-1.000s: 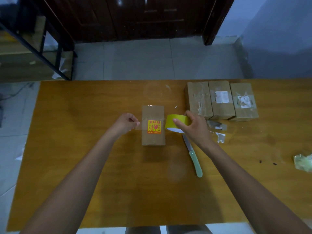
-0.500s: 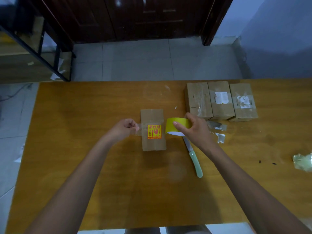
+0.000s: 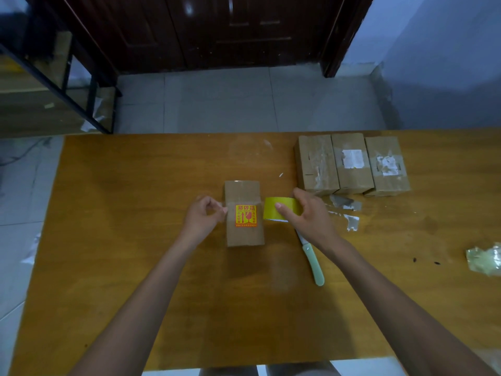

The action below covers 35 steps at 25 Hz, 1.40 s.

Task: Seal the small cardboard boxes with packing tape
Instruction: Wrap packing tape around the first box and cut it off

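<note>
A small cardboard box (image 3: pixel 244 191) with a red and yellow label lies in the middle of the wooden table (image 3: pixel 135 267). My right hand (image 3: pixel 311 218) grips a yellow roll of packing tape (image 3: pixel 279 210) just right of the box. My left hand (image 3: pixel 200 221) pinches the free end of the clear tape at the box's left side. The tape strip stretches across the box top between both hands. Three more small boxes (image 3: pixel 352 164) stand in a row at the back right.
A knife with a pale green handle (image 3: pixel 314 267) lies right of the box, partly under my right wrist. Tape scraps (image 3: pixel 347 210) lie in front of the box row. A crumpled plastic wad (image 3: pixel 485 259) sits near the right edge.
The box, the tape roll and both hands sit slightly lower in the view than before; the strip now lies lower over the box top. The hands keep their grips.
</note>
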Each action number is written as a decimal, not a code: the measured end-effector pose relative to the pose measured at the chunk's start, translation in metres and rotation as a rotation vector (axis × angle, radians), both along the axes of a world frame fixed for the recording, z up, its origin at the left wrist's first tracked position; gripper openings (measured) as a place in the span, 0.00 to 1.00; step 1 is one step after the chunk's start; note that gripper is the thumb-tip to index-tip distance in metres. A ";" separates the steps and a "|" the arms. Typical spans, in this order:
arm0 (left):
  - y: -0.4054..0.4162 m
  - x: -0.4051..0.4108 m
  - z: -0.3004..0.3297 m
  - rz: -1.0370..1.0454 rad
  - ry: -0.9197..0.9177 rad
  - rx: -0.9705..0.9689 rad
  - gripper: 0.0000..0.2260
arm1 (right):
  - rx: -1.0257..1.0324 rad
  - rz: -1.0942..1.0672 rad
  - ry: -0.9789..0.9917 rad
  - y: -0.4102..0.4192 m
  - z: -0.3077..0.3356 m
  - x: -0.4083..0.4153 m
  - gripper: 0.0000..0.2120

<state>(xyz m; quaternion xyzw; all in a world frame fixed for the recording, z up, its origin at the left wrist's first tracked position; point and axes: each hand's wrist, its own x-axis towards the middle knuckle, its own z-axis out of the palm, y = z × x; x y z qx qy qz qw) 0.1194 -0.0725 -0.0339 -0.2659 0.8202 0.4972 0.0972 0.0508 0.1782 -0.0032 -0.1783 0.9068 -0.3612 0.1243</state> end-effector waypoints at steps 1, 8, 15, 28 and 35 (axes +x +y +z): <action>0.002 0.002 -0.001 -0.011 0.054 -0.036 0.09 | 0.009 0.010 0.010 0.000 0.002 0.002 0.21; 0.008 0.010 -0.004 0.063 -0.165 0.148 0.12 | 0.342 0.091 0.038 -0.010 0.019 0.019 0.34; 0.016 0.029 -0.002 0.217 -0.202 0.062 0.41 | 0.290 0.145 0.095 -0.024 0.022 0.021 0.23; 0.067 0.054 -0.055 0.432 -0.110 0.018 0.38 | 0.261 0.343 0.213 -0.069 0.061 0.019 0.17; 0.074 0.055 -0.100 0.446 -0.057 -0.044 0.35 | 0.064 0.279 0.187 -0.063 0.079 0.023 0.15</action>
